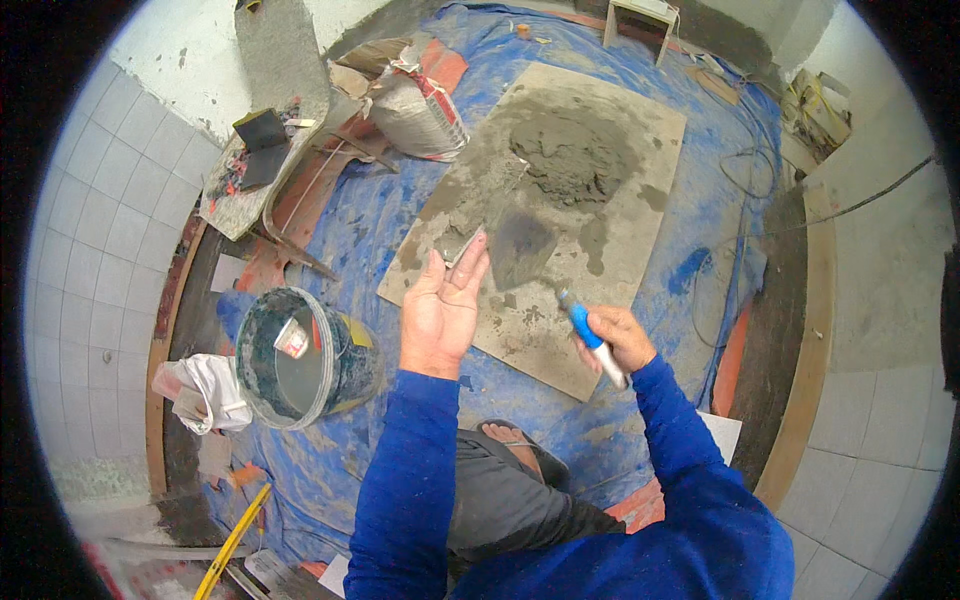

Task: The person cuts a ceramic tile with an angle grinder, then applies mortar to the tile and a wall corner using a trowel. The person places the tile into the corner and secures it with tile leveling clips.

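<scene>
My right hand [618, 338] is wrapped round the blue and white handle of a trowel [522, 248]. The trowel's dark, pointed blade hovers over or rests on a grey, mortar-stained board [650, 130]; I cannot tell which. To the left, my left hand [440, 315] is turned palm up. Between its thumb and fingers sits a thin flat piece with a pale edge [464, 246], its kind unclear. A heap of wet grey mortar [570, 155] lies on the far part of the board, with thinner smears nearer my hands.
A dark bucket [255, 365] of murky water, with a small white tub inside, stands at left beside a white bag [215, 395]. Behind it are a chair [225, 205] and an open sack [415, 115]. Blue tarp [345, 245] covers the floor; a cable [745, 175] loops at right.
</scene>
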`<state>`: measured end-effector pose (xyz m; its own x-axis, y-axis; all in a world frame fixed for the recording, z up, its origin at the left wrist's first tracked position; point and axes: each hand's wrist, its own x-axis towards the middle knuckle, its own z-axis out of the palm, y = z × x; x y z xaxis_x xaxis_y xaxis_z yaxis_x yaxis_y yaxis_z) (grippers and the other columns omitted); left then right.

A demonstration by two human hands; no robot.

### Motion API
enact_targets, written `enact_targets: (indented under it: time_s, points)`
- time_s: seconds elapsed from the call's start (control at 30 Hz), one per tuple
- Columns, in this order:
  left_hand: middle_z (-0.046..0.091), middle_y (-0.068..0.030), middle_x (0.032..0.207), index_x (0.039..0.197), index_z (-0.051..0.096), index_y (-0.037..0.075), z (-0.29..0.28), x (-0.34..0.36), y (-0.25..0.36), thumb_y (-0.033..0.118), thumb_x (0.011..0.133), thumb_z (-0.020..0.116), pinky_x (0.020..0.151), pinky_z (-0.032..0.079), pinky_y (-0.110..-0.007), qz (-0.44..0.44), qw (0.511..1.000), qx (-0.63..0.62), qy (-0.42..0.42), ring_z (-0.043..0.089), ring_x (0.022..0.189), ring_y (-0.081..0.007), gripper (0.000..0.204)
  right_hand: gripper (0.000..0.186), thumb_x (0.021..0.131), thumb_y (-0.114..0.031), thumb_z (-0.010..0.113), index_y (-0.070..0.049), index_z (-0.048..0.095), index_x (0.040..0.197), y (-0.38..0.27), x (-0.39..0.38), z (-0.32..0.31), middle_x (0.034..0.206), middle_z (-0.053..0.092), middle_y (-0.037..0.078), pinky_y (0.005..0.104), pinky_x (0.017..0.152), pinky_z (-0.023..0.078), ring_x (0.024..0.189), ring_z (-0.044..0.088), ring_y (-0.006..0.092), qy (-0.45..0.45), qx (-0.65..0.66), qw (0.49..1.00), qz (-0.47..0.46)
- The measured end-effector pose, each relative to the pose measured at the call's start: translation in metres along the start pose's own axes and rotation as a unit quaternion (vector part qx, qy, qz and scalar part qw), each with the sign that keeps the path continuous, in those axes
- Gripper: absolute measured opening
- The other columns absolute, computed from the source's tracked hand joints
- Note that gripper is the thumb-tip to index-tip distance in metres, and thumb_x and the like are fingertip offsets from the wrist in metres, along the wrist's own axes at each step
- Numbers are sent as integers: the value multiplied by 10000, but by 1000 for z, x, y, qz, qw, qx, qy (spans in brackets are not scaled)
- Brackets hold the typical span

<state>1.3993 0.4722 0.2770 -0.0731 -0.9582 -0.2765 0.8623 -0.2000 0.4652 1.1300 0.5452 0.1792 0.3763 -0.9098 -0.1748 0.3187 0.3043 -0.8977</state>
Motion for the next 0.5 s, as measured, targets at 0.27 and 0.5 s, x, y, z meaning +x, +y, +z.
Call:
enact_targets:
  time_s: [0.27, 0.5]
  points:
    - [399, -324, 1509, 1439, 287, -138, -14, 2, 1, 141, 1102, 416, 1230, 366, -540, 42, 999, 23, 13, 443, 1416, -437, 457, 482, 1012, -466, 616, 1, 633, 896, -6, -22, 24, 703, 624, 77, 278, 471, 446, 530, 595, 156, 65, 5, 997, -47]
    - [293, -324, 1549, 1575, -66, -67, -26, 8, 5, 138, 1096, 431, 1205, 403, -529, 27, 1000, -11, -2, 473, 1383, -455, 720, 415, 1045, -407, 584, 7, 598, 1022, 35, 26, -19, 745, 635, 80, 289, 492, 503, 545, 612, 144, 313, 22, 949, -43]
